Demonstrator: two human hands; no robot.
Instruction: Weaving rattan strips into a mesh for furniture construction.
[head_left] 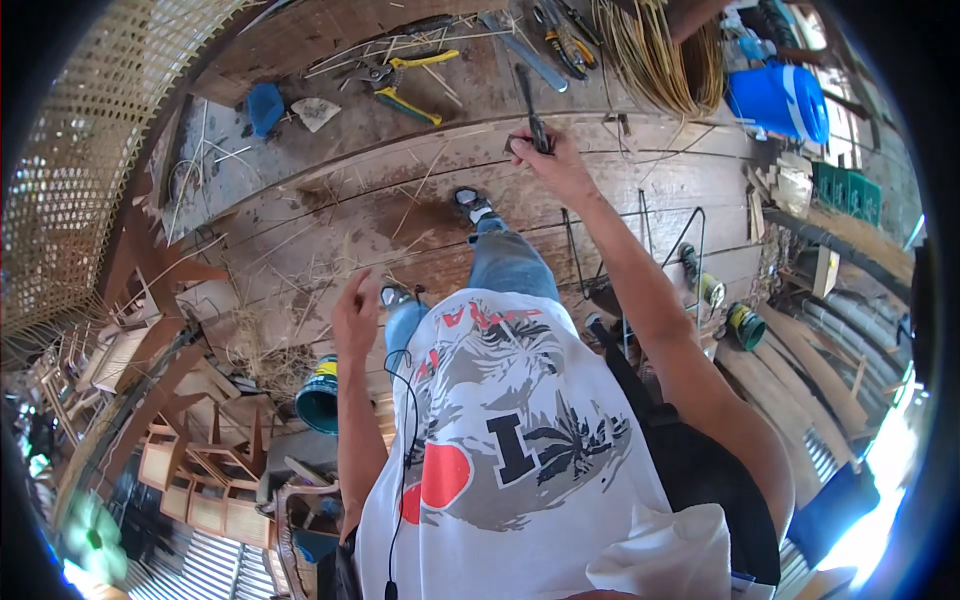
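In my right hand [552, 165], stretched out over the front of the bench, is a slim dark-handled tool [538, 130]. Its narrow dark end points away from me; whether it is a knife or a chisel I cannot make out. A small brown patch shows beside the thumb, too small to name. My left hand [355, 312] hangs low over the floor at my left knee, fingers loosely bent and apart, with nothing visible in it. Beyond the right hand lie a flat blue-grey metal strip [530, 58] and pliers with dark and orange handles [567, 52].
Yellow-handled cutters [408, 85] and a blue cup-like piece [265, 108] lie on the bench [330, 150]. A coil of cane strips [665, 60] and a blue bucket [778, 103] are at far right. Woven cane [85, 130] rises at left. A green tin [318, 395] stands near my left forearm.
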